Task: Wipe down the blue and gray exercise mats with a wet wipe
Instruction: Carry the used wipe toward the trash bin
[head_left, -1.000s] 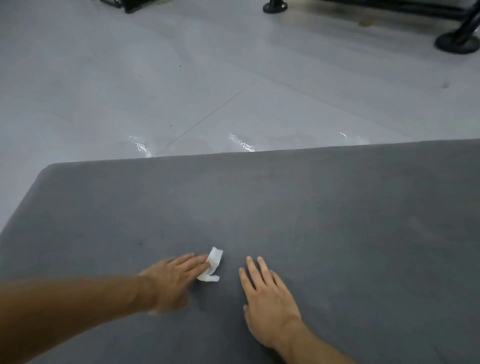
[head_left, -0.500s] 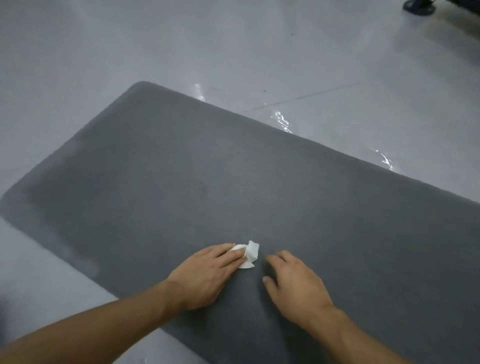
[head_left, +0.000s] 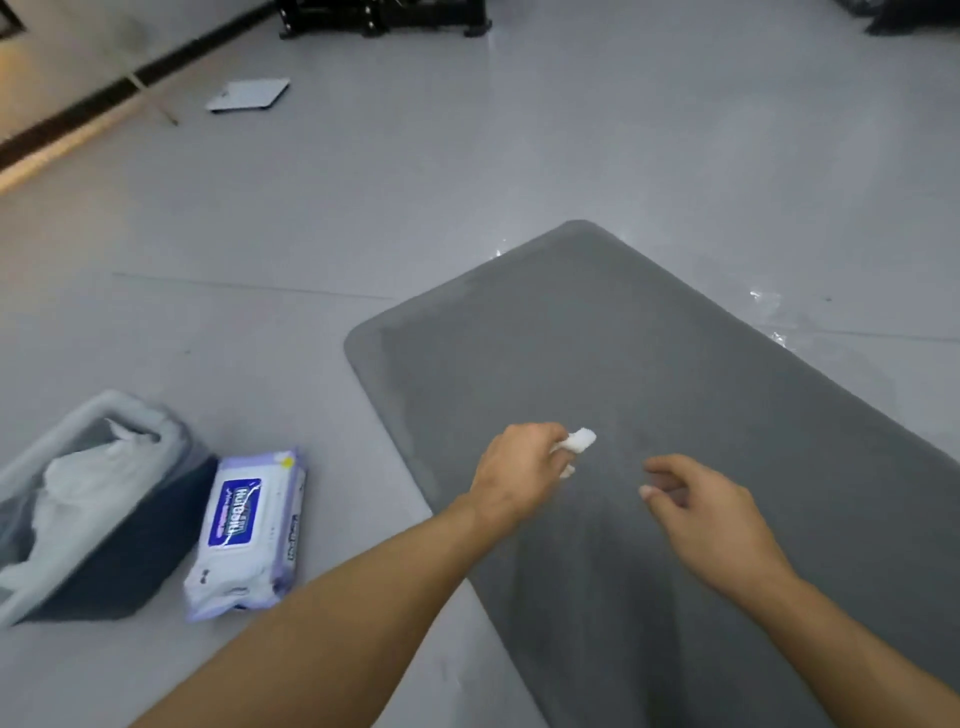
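**A:** Where do we have the wipe?

**B:** The wet wipe (head_left: 579, 440) is balled up in our left hand (head_left: 519, 467). The grip is a pinch between thumb and fingertips, over the gray exercise mat (head_left: 649, 338) and near its left long edge. We can't tell whether the wipe is touching the mat.

**A:** And the other grip?

**B:** Our right hand (head_left: 711, 514) holds nothing. Its fingers are loosely curled, and it hovers over the middle of the mat.

**A:** How will these handle?

**B:** We judge the wipe to be light, limp and damp, so it bunches easily. Flat fingers on top should spread it better than a pinch. The mat looks soft and slightly napped, and it lies flat on the floor (head_left: 260, 234). It could creep on the glossy tiles, so we'd brace it near an edge.

**A:** What about containers?

**B:** A pack of wet wipes (head_left: 244, 530) lies on the floor beside the mat's left edge, with its flap apparently shut. Just beside it is a lined waste bin (head_left: 130, 561) holding crumpled white material, probably used wipes. We see no blue mat here.
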